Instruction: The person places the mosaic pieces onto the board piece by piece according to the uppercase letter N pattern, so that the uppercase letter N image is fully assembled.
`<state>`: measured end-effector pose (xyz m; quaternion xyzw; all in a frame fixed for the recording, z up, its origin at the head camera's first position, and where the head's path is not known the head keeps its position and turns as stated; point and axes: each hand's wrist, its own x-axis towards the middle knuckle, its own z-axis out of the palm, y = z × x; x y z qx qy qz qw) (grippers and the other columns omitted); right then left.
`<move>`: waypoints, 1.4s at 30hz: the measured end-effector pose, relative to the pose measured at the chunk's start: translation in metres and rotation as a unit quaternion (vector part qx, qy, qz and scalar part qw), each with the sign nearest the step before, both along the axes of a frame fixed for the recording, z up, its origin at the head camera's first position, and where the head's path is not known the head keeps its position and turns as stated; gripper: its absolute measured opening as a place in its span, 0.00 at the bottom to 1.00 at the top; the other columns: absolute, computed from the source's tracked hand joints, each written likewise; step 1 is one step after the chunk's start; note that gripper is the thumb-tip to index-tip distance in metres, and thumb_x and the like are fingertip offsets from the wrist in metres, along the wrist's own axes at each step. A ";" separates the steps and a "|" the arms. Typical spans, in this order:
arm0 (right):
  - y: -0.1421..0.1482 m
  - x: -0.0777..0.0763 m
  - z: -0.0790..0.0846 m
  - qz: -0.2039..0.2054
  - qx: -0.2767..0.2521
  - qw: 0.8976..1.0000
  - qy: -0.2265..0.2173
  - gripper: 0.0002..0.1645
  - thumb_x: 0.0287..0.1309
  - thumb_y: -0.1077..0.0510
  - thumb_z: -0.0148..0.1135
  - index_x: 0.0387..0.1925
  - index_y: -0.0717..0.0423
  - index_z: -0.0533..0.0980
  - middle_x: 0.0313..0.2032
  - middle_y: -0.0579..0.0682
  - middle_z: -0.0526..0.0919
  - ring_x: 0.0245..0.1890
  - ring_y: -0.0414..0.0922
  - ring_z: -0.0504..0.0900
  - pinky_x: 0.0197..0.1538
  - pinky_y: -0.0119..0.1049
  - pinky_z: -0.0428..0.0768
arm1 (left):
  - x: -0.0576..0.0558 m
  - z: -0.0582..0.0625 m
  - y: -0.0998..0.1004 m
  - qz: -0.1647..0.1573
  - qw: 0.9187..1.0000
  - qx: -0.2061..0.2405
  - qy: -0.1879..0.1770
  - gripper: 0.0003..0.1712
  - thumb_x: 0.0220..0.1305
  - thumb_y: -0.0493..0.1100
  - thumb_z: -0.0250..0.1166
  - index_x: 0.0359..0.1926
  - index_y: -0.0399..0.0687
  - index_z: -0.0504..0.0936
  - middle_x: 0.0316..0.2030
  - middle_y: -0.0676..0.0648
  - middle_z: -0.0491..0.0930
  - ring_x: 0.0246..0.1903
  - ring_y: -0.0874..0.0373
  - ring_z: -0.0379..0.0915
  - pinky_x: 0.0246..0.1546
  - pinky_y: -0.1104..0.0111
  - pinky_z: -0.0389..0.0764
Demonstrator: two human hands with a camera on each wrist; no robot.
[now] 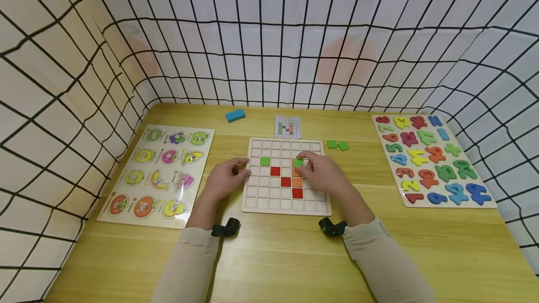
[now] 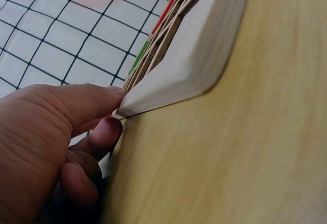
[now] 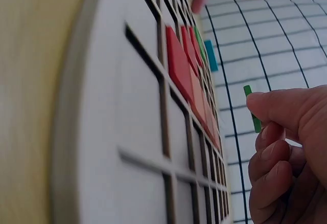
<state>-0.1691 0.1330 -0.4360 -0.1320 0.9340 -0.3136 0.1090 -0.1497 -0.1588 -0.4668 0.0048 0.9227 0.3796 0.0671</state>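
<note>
A pale wooden grid board point(image 1: 258, 191) lies between the two hands. My left hand point(image 1: 227, 177) pinches its left edge, thumb and index finger meeting the rim in the left wrist view. Between the thumb and finger of my right hand point(image 1: 323, 172) is a small green square tile point(image 3: 256, 125), held over the upper right part of the grid. Below it sit orange tiles point(image 1: 297, 182), the upper one partly hidden by the fingers. Three red tiles point(image 1: 286, 182) step down in a diagonal, and a green tile point(image 1: 265, 161) occupies a square at upper left.
Two loose green tiles point(image 1: 332, 144) lie beyond the board's right corner. Behind it are a printed pattern card point(image 1: 288, 127) and a blue block point(image 1: 235, 115). A fruit puzzle point(image 1: 168, 186) flanks it left, a number puzzle point(image 1: 393, 174) right. Black wire mesh point(image 1: 261, 55) encloses the table.
</note>
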 end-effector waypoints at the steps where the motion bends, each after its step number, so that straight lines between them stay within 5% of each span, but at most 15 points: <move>1: -0.003 0.001 -0.001 0.006 0.000 1.000 0.006 0.19 0.69 0.49 0.62 0.58 0.46 0.78 0.24 0.45 0.74 0.21 0.43 0.69 0.28 0.35 0.67 | 0.000 0.000 0.000 -0.001 1.000 0.000 0.002 0.24 0.69 0.52 0.67 0.63 0.55 0.81 0.33 0.50 0.79 0.31 0.56 0.70 0.31 0.67 0.67; 12: -0.040 0.006 -0.003 0.061 0.026 0.998 0.023 0.20 0.68 0.50 0.64 0.59 0.45 0.78 0.21 0.42 0.75 0.19 0.40 0.71 0.27 0.35 0.69 | -0.001 0.000 -0.001 -0.003 1.000 -0.001 0.007 0.24 0.69 0.52 0.67 0.63 0.54 0.81 0.32 0.50 0.79 0.30 0.57 0.69 0.31 0.67 0.66; 17: -0.060 0.008 -0.005 0.073 0.049 0.996 0.028 0.19 0.69 0.49 0.64 0.59 0.44 0.79 0.31 0.46 0.85 0.27 0.40 0.77 0.34 0.38 0.76 | -0.001 -0.001 -0.001 -0.003 1.000 0.000 0.009 0.23 0.69 0.52 0.67 0.63 0.54 0.82 0.33 0.50 0.79 0.31 0.57 0.70 0.32 0.67 0.67; 22: -0.077 0.009 -0.006 0.063 0.069 0.995 0.035 0.19 0.68 0.49 0.64 0.58 0.43 0.80 0.45 0.47 0.89 0.36 0.42 0.82 0.41 0.42 0.81 | -0.001 0.000 -0.001 -0.005 1.000 0.001 0.009 0.23 0.69 0.52 0.67 0.63 0.54 0.82 0.33 0.50 0.79 0.31 0.56 0.70 0.32 0.67 0.68; 42: -0.089 0.005 -0.010 0.045 0.098 0.993 0.044 0.21 0.69 0.47 0.64 0.60 0.43 0.79 0.45 0.48 0.89 0.42 0.45 0.85 0.43 0.44 0.81 | -0.002 -0.002 -0.001 -0.011 1.000 -0.001 0.019 0.23 0.69 0.52 0.67 0.62 0.53 0.82 0.32 0.50 0.79 0.30 0.57 0.70 0.31 0.67 0.67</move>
